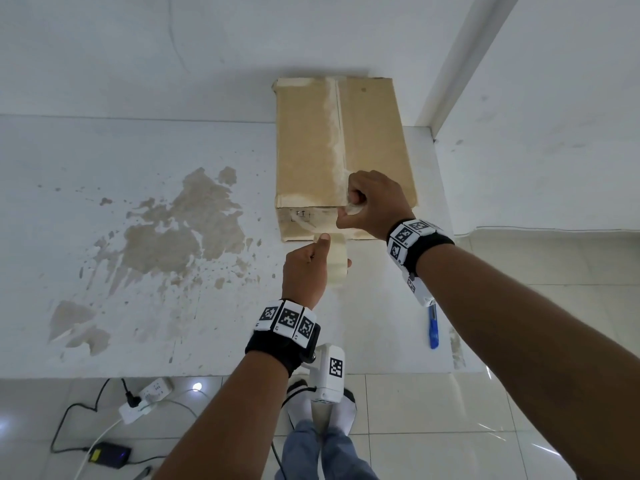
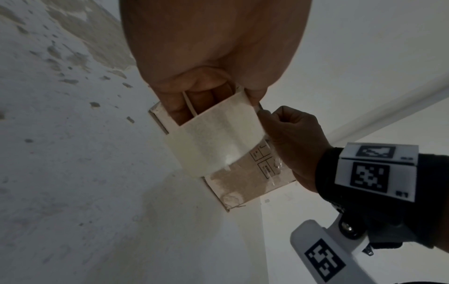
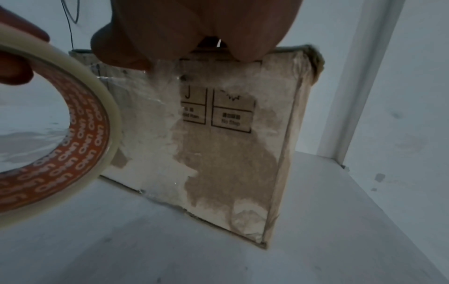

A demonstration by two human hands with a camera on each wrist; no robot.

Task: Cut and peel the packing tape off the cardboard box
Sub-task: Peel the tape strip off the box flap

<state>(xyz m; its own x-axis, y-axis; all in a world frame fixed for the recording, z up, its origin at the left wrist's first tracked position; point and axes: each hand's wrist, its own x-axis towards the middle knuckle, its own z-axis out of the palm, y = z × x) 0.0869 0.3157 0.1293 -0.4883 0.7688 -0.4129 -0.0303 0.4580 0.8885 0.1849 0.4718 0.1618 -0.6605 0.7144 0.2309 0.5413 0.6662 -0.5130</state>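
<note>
1. Up in the middle-top of the head view, the cardboard box (image 1: pixel 341 147) sits flat on the white table (image 1: pixel 104 168), worn tape seam running down its lid.
2. Right hand (image 1: pixel 375 202) is at the box's near top edge, fingers curled tight, pinching crinkled clear packing tape (image 1: pixel 353 206).
3. Left hand (image 1: pixel 306 268), just below it in frame, grips a tape roll (image 1: pixel 337 263) in front of the box's near face.
4. Blue utility knife (image 1: pixel 433 327) lies lower right on the table, well apart from both hands.

A power strip (image 1: pixel 145 400) and black adapter (image 1: pixel 110 454) lie on floor tiles.
</note>
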